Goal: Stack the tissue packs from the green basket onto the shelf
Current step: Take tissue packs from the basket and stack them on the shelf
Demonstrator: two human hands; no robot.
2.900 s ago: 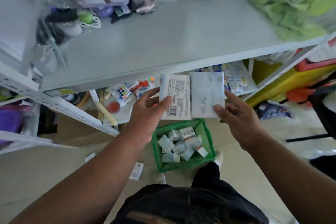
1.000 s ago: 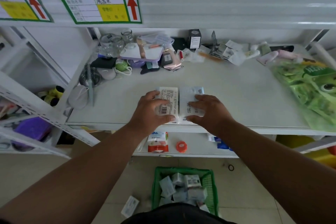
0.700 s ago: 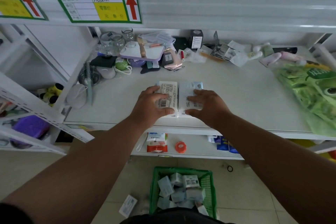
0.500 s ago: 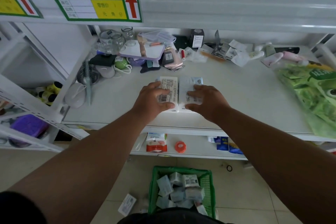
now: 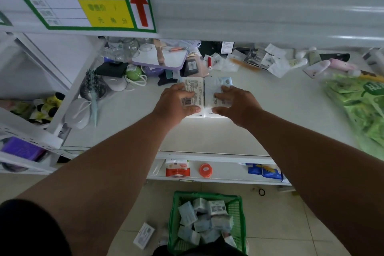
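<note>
Spanning the whole view, a white shelf [image 5: 270, 110] is cluttered along its back with small goods, and a green bag [image 5: 361, 108] is seen at its right end. A green and yellow sign [image 5: 83, 2] with a red arrow is fixed to the board above. On the floor below, a green basket [image 5: 239, 218] is filled with loose tissue packs [image 5: 204, 222], and one more pack [image 5: 143, 235] is left lying just beside it. Two tissue packs are laid side by side on the shelf: the left pack [image 5: 196, 93] is clasped by the left hand [image 5: 173, 106], the right pack [image 5: 216, 91] by the right hand [image 5: 239, 106], fingers curled over each.
</note>
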